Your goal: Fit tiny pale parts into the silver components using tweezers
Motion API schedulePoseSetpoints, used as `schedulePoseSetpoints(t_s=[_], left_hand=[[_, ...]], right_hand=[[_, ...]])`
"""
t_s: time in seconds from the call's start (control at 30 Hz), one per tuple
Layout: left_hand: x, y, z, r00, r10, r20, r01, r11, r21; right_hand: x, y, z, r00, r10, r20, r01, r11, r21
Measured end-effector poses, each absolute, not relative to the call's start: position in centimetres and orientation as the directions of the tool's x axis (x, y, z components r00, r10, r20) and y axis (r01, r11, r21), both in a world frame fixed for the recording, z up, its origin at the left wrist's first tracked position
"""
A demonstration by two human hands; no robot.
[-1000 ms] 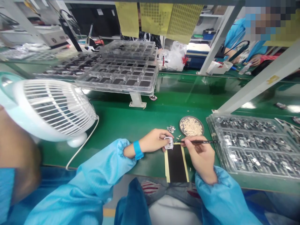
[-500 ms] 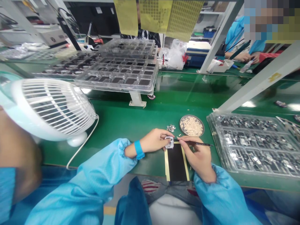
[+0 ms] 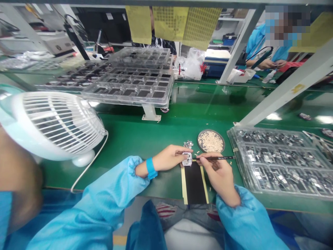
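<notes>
My left hand (image 3: 170, 158) pinches a small, whitish square housing (image 3: 187, 159) above the far end of a black mat (image 3: 195, 184) edged with yellow tape. In my right hand (image 3: 217, 172) is a slim black stick-like tool (image 3: 221, 158), possibly tweezers or a brush, gripped like a pen. Its tip points left and reaches the housing's right side; whether it touches cannot be made out. Just beyond my fingers lies a little heap of shiny metal parts (image 3: 188, 144). A round dish (image 3: 211, 140) full of tiny beige pieces stands behind my right hand.
Clear compartment trays (image 3: 275, 159) with small electronic parts are stacked at right. A white fan (image 3: 59, 125) stands at left, its cord on the green bench. More trays (image 3: 130, 83) sit on a raised shelf. A slanted white post (image 3: 286, 86) rises at right. A co-worker (image 3: 267, 52) sits beyond.
The view has shifted slightly. The tool's tip has drawn back a little to the right of the housing, and a light-coloured end now shows. Both hands keep their grips.
</notes>
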State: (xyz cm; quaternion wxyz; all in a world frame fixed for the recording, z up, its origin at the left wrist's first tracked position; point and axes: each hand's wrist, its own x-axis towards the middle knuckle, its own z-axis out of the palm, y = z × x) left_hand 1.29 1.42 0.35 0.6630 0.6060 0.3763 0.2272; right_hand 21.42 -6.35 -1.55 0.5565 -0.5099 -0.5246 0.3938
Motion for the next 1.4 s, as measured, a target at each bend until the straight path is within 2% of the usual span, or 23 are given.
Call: schedulePoseSetpoints(t_s=[0.17,0.33,0.4,0.47,0.53,0.6,0.63,0.7,0.73,0.83,0.9,0.97,1.13,1.27,1.4], left_hand=[[1.0,1.6,0.7,0.658,0.733,-0.17,0.166,0.079,0.983],[0.7,1.9,1.3,0.646,0.742,-0.177,0.233,0.029,0.972],[0.6,2.1,1.6,0.628,0.757,-0.181,0.275,0.002,0.961],[0.7,2.1,1.8,0.604,0.774,-0.188,0.304,-0.006,0.953],[0.9,2.0,1.7,0.589,0.785,-0.19,0.282,0.021,0.959],[1.3,1.8,1.4,0.589,0.787,-0.181,0.195,0.079,0.978],[1.5,1.7,1.1,0.59,0.79,-0.17,0.139,0.107,0.984],[1.8,1.5,0.5,0.577,0.803,-0.148,0.05,0.146,0.988],[2.0,1.5,0.2,0.566,0.812,-0.145,0.03,0.156,0.987],[2.2,1.4,-0.4,0.541,0.826,-0.161,0.045,0.162,0.986],[2.2,1.5,-0.4,0.531,0.829,-0.175,0.088,0.152,0.985],[2.2,1.5,-0.1,0.524,0.83,-0.191,0.121,0.149,0.981],[2.2,1.1,0.8,0.528,0.817,-0.229,0.079,0.222,0.972],[2.2,0.9,1.1,0.514,0.824,-0.239,0.012,0.272,0.962],[2.1,0.8,1.2,0.511,0.834,-0.209,-0.023,0.257,0.966]], right_hand=[[21.3,-5.7,-1.3,0.093,0.994,-0.05,-0.134,-0.037,-0.99],[22.3,-7.4,-0.3,0.006,0.992,-0.123,-0.262,-0.118,-0.958],[23.9,-8.8,0.7,-0.02,0.993,-0.115,-0.254,-0.117,-0.96],[26.4,-10.0,2.0,0.07,0.994,-0.086,-0.097,-0.079,-0.992],[29.6,-10.4,3.3,0.295,0.955,0.013,0.263,-0.068,-0.962],[32.8,-10.0,4.4,0.41,0.889,0.204,0.651,-0.129,-0.748],[34.1,-9.5,4.7,0.397,0.889,0.23,0.774,-0.189,-0.604],[35.9,-8.4,5.1,0.375,0.906,0.194,0.878,-0.28,-0.389],[36.4,-7.9,5.2,0.376,0.914,0.152,0.894,-0.315,-0.319],[36.9,-6.6,5.3,0.403,0.913,0.062,0.896,-0.379,-0.23],[37.0,-6.3,5.3,0.39,0.921,0.013,0.888,-0.372,-0.27],[37.1,-6.3,5.2,0.367,0.93,0.002,0.866,-0.341,-0.366],[34.7,-7.4,4.6,0.398,0.891,0.218,0.776,-0.201,-0.598],[29.3,-7.6,3.8,0.277,0.934,0.226,0.522,0.051,-0.852],[24.4,-6.6,3.0,0.063,0.993,0.099,0.26,0.079,-0.962]])
